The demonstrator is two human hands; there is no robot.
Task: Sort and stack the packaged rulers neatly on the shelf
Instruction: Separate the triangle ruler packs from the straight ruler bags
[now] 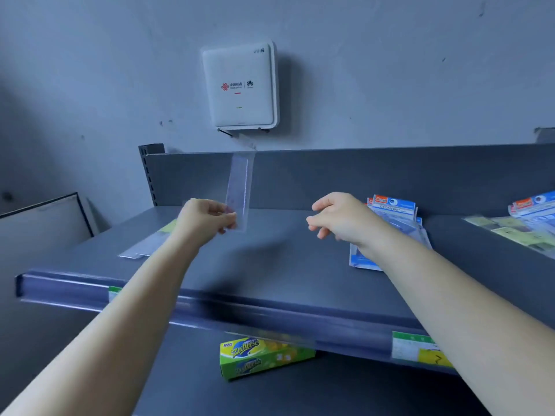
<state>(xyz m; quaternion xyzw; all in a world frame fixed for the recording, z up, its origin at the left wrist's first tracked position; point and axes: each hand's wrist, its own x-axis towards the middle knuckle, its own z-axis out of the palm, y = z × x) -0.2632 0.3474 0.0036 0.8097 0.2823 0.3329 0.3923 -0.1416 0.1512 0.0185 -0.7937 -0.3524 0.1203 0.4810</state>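
- Head view: sorting looks partly done — a few packaged rulers (144, 247) lie flat just beyond the left hand (204, 219), while blue geometry packs (393, 223) sit heaped behind the right hand (339, 219).
- The left hand pinches one clear-sleeved ruler (238, 190) upright by its lower end — thin, transparent, blurred.
- The right hand hovers nearby, fingers loosely curled, holding nothing.

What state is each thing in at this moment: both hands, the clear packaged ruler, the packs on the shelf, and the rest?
left hand: pinches the clear ruler's lower end
right hand: empty, fingers loosely curled, above the shelf
clear packaged ruler: held upright, off the shelf
flat clear packs: lying on the shelf, left
blue geometry packs: loose overlapping pile, right
shelf: middle bare
green box: lying on the lower shelf
router: wall-mounted, lights lit
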